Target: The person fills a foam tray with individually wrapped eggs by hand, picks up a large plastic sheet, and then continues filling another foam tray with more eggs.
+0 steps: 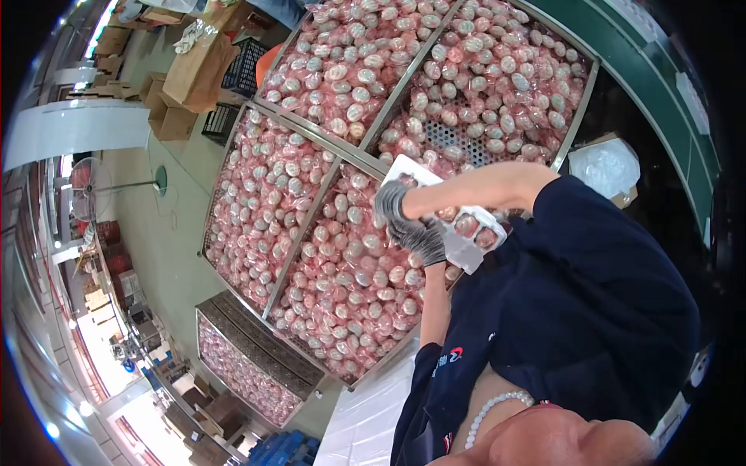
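Note:
A white foam egg tray [466, 256] lies at an angle in front of my chest, with wrapped egg-shaped pieces [466, 225] in its hollows. Both hands wear grey knitted gloves. My left hand [423, 242] comes up from below, its fingers closed at the tray's near long side. My right hand [392, 203] reaches across the tray to its left part, fingers curled close beside the left hand; what they pinch, if anything, is hidden. Beneath and around both hands, a metal bin [342, 158] with dividers holds many pale egg-shaped pieces [334, 264] in clear, pinkish wrapping.
A perforated bin floor [458, 144] shows in the far right compartment. A lower metal bin [252, 357] stands at the lower left. Cardboard boxes [167, 109], black crates [245, 66] and a standing fan [97, 186] are farther off. A plastic-lined box [606, 167] sits at the right.

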`<state>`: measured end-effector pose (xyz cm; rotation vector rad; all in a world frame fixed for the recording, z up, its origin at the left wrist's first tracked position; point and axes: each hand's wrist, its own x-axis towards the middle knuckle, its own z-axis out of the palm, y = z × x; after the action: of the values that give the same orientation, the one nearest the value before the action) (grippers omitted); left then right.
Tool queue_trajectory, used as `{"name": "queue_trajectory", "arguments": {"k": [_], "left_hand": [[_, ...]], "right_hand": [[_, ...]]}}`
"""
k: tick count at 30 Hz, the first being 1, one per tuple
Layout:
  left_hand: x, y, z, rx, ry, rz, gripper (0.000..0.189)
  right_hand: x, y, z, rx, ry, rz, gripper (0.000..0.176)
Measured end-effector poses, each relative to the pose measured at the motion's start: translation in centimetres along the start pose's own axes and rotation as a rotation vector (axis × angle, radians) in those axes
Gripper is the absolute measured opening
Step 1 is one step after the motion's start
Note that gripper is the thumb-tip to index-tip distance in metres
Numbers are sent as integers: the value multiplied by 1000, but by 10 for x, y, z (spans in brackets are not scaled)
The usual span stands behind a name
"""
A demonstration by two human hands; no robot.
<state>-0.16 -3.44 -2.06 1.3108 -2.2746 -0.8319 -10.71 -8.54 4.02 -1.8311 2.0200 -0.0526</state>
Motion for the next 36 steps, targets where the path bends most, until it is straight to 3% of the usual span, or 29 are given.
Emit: {"name": "queue_trajectory", "arguments": {"k": [1, 3, 4, 5, 10, 13, 16, 23, 24, 25, 27, 28, 29, 31, 32, 33, 36], "left_hand": [[-3, -3, 1, 4, -12, -21, 36], [13, 56, -29, 169, 76, 107, 46], [11, 45, -22, 212, 89, 168, 51], [8, 34, -12, 237, 93, 190, 54], [2, 11, 5, 84, 83, 204, 63], [4, 20, -1, -123, 41, 95, 64], [10, 31, -10, 43, 137, 272, 60], [4, 15, -2, -21, 54, 100, 59], [6, 22, -11, 105, 52, 181, 65], [5, 28, -15, 107, 56, 185, 65], [7, 40, -16, 110, 161, 223, 70], [9, 42, -18, 116, 130, 245, 72], [10, 44, -20, 108, 133, 235, 72], [9, 47, -23, 130, 133, 293, 70], [8, 49, -23, 101, 126, 288, 66], [9, 45, -21, 103, 117, 294, 66], [11, 35, -17, 127, 106, 360, 56]], "right_hand": [[-1, 9, 3, 34, 21, 2, 17], [-14, 15, -27, 163, 72, 18, 15], [-12, 12, -35, 106, -68, 166, 16], [-9, 16, -29, 52, -64, 68, 15], [3, 5, -19, -44, -78, -14, 16], [6, 17, -22, -48, -104, -112, 16], [9, 37, -21, -14, -96, -214, 16], [-2, -2, -13, -25, 6, -34, 15], [3, 4, -18, -67, -143, -44, 15], [1, 9, -23, -68, -137, -45, 15], [-10, 29, -29, 145, -32, 25, 15], [-3, 38, -18, 267, -80, 82, 17], [-5, 46, -4, 259, -89, 79, 17], [-27, 40, -20, 153, 145, -12, 20], [-7, 54, 31, -12, 223, -71, 18], [-9, 53, 23, -7, 224, -62, 18], [-17, 31, -28, -176, -73, -150, 16]]}}
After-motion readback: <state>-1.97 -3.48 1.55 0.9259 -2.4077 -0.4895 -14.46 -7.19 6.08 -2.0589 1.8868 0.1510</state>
